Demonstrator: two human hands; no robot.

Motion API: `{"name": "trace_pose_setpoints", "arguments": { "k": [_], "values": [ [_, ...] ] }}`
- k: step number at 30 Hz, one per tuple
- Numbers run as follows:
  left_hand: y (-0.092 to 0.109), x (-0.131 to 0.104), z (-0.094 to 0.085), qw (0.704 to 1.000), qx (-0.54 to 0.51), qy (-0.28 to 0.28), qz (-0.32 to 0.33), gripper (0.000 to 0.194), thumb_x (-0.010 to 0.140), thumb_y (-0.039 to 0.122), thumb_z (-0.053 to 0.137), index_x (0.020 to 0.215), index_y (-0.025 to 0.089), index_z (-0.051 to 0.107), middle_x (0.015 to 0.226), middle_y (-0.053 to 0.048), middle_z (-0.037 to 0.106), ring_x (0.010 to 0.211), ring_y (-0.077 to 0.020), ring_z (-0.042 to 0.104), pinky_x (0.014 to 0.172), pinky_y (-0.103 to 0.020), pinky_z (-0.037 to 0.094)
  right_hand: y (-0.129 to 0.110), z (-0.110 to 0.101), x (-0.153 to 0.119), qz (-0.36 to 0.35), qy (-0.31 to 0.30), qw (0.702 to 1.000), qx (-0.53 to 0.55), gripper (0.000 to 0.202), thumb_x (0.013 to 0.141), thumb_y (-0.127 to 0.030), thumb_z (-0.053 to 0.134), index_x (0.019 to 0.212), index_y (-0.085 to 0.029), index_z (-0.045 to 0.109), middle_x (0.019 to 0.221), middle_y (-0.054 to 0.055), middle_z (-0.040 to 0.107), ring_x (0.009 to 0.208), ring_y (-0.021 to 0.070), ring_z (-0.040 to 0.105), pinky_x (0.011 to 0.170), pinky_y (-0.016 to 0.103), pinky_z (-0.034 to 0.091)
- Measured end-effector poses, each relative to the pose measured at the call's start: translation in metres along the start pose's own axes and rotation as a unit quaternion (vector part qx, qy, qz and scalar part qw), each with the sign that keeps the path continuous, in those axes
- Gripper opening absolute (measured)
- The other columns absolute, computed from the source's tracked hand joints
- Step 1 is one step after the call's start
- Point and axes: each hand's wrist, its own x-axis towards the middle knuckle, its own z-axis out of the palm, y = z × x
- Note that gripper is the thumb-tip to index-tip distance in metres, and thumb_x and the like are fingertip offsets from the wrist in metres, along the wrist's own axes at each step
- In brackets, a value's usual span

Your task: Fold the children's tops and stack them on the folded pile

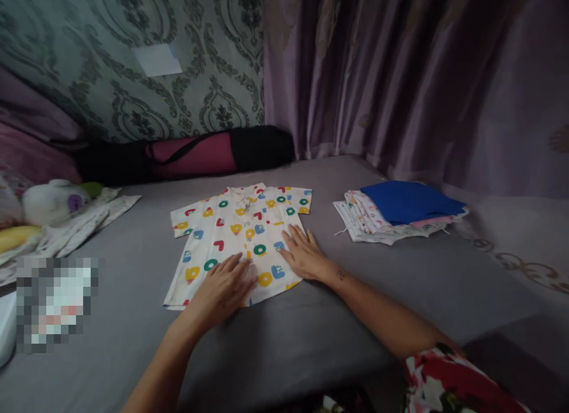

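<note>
Head view. Short-slvd shirt (231, 232), white w/ multicol. letter-like print, laid out flat on grey-sheeted bed (133, 342), approx. centre. Collar (258, 189) at far end, hem (275, 293) nearest wearer, slvs out to both sides. Buttoned front facing up.

L hand (226, 287): palm down on lower front nr hem, fingers extended, only slightly apart; no pinch seen. R hand (306, 256): palm down at R side edge, fingers a bit more spread, also no pinch. Hands apart, cloth between them.

Handling (est.): v. light, thin woven cotton type; soft, limp, no stiffness of its own exc. maybe collar + button strip. Not fragile, but creases easily & could slide on sheet if pushed one-sided. Best holds: side seams, hem corners, or shoulder/slv joins, both hands at matching pts; flat palm OK for smoothing. Avoid one-pt lift, would sag & bunch.

Nearby: pile of folded clothes (362, 226) to R, well apart from shirt, blue garment (409, 201) on top. Far L: soft toy (44, 204), loose printed cloth (89, 220) beside it.
</note>
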Motion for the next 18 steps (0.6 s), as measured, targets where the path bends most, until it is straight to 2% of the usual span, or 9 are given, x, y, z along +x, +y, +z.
{"name": "trace_pose_setpoints", "arguments": {
  "k": [2, 4, 7, 9, 13, 18],
  "values": [
    [0.003, 0.023, -0.01, 0.999, -0.031, -0.002, 0.039, 0.052, 0.095, 0.048, 0.037, 0.133, 0.017, 0.056, 0.139, -0.016, 0.053, 0.128, -0.0279, 0.05, 0.105, -0.043, 0.04, 0.005, -0.002, 0.0, 0.008, -0.013, 1.0, 0.018, 0.06, 0.1, -0.044, 0.034, 0.15, -0.011, 0.03, 0.158, 0.018, 0.017, 0.146, 0.0297, 0.012, 0.117, 0.05, 0.01],
    [0.007, 0.054, -0.019, 0.994, -0.081, -0.006, 0.068, 0.048, 0.094, 0.047, 0.04, 0.127, 0.018, 0.06, 0.13, -0.014, 0.061, 0.116, -0.0256, 0.059, 0.098, -0.037, 0.045, 0.008, -0.008, -0.001, 0.014, 0.013, 0.999, 0.031, 0.059, 0.099, -0.042, 0.039, 0.148, -0.01, 0.032, 0.157, 0.019, 0.023, 0.144, 0.0287, 0.02, 0.115, 0.044, 0.019],
    [0.017, 0.114, -0.029, 0.982, -0.174, -0.027, 0.07, 0.041, 0.09, 0.043, 0.045, 0.113, 0.017, 0.066, 0.103, -0.01, 0.071, 0.088, -0.0198, 0.066, 0.078, -0.028, 0.051, 0.014, -0.023, -0.004, 0.076, 0.062, 0.995, 0.027, 0.044, 0.098, -0.034, 0.043, 0.134, -0.011, 0.05, 0.138, 0.018, 0.05, 0.128, 0.0249, 0.046, 0.103, 0.034, 0.035],
    [0.027, 0.156, -0.031, 0.976, -0.197, -0.017, 0.089, 0.033, 0.088, 0.037, 0.048, 0.101, 0.015, 0.069, 0.093, -0.008, 0.072, 0.081, -0.0173, 0.064, 0.073, -0.025, 0.049, 0.019, -0.033, -0.006, 0.127, 0.051, 0.99, 0.013, 0.032, 0.098, -0.031, 0.042, 0.117, -0.013, 0.061, 0.118, 0.015, 0.063, 0.113, 0.0243, 0.058, 0.093, 0.032, 0.041],
    [0.051, 0.228, -0.023, 0.968, -0.244, -0.029, 0.049, 0.024, 0.083, 0.025, 0.054, 0.095, 0.013, 0.07, 0.081, -0.006, 0.07, 0.071, -0.0142, 0.062, 0.067, -0.022, 0.047, 0.027, -0.041, -0.01, 0.186, 0.007, 0.983, -0.002, 0.029, 0.097, -0.032, 0.043, 0.102, -0.014, 0.066, 0.104, 0.015, 0.069, 0.099, 0.0257, 0.065, 0.081, 0.032, 0.044],
    [0.072, 0.288, -0.001, 0.979, -0.203, -0.027, -0.022, 0.023, 0.083, 0.023, 0.057, 0.094, 0.008, 0.07, 0.084, -0.007, 0.069, 0.076, -0.0151, 0.063, 0.07, -0.022, 0.046, 0.028, -0.041, -0.009, 0.197, -0.014, 0.98, 0.014, 0.033, 0.095, -0.035, 0.044, 0.097, -0.015, 0.069, 0.102, 0.016, 0.071, 0.098, 0.0263, 0.067, 0.075, 0.031, 0.044]
  ]
}}
